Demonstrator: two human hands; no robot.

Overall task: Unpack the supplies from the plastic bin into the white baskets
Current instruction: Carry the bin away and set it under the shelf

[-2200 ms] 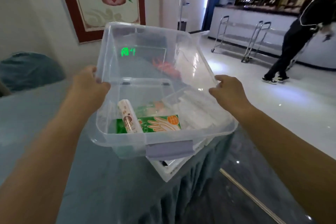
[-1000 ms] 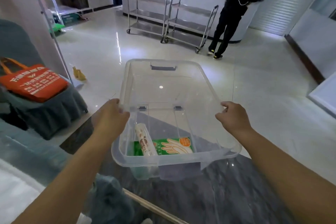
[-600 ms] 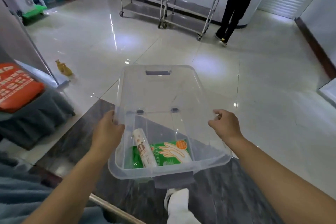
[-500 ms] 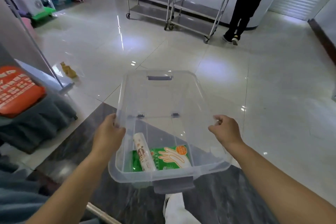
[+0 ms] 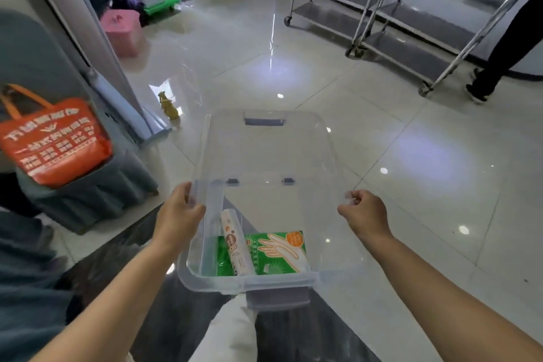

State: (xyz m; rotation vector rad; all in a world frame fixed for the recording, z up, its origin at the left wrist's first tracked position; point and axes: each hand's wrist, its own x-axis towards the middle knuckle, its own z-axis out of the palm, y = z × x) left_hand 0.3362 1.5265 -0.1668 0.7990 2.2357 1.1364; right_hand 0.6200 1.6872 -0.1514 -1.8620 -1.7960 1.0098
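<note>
Over the glossy tiled floor [image 5: 382, 114], which is filling most of my view, two steel carts [image 5: 390, 17] are standing at about one o'clock, and another person's dark trouser leg [image 5: 505, 50] is showing at two o'clock beside them. At nine o'clock an orange tote bag [image 5: 55, 141] is sitting on a surface draped in grey-blue cloth [image 5: 88, 194], with a pink box [image 5: 123, 29] on the floor farther off at eleven o'clock.

Straight ahead at twelve o'clock I am holding the clear plastic bin [image 5: 264, 156] up off the floor, its lid swung open away from me. My left hand [image 5: 179, 214] is clenching the bin's left rim, fingers curled over the edge. My right hand [image 5: 364, 211] is curled closed at the right rim; the plastic is so clear there that I cannot tell for sure whether I am actually gripping it.

Inside the bin, at its near end, a green glove packet [image 5: 279, 250] printed with a hand is lying flat. A white roll [image 5: 236, 244] with brown markings is resting on the packet's left part, pointing toward twelve o'clock.

Below the bin at six o'clock, my pale trouser leg [image 5: 229, 332] is showing. A small yellow toy figure [image 5: 169, 106] is standing on the floor at eleven o'clock.
</note>
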